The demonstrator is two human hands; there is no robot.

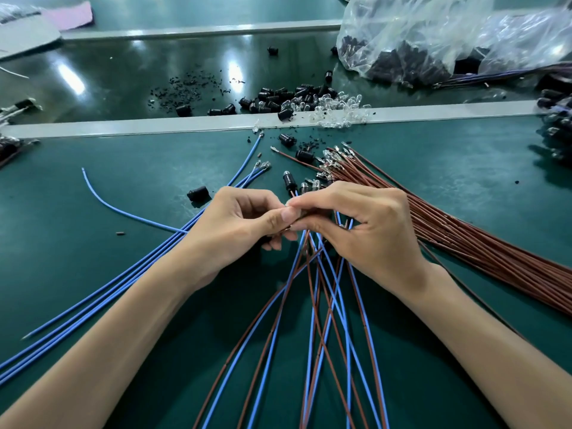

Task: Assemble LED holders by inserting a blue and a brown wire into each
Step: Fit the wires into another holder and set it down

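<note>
Hands: the left hand (244,221) and right hand (365,224) meet fingertip to fingertip at mid-bench, both curled and pinching the top of the wired bunch (325,320); the piece between the fingertips is hidden.
Wired bunch: blue and brown wires cross one another and fan from under the hands toward the near edge of the view, between the two forearms.
Finished ends: a black holder (288,180) and a few clear tips poke out just beyond the knuckles.
Blue wires (130,270): loose on the bench (77,181), running from the far centre under the left forearm to the left edge; one lies apart, curved.
Brown wires (483,243): a thick bundle to the right, touching the right hand's outer side, terminals pointing toward the grey rail (154,126).
Stray holder (198,193): lying on its side just beside the left hand.
Edges: the grey rail crosses the bench beyond the hands; a second rail (201,30) runs farther back.
Supply: a heap of black holders (278,99) and clear LEDs (337,109) sits against and over the near rail; a clear bag (433,35) of dark parts lies at the far right.
Open room: bare green mat left of the curved blue wire, and at the right beyond the brown bundle.
Debris: black crumbs (185,85) scattered behind the rail.
</note>
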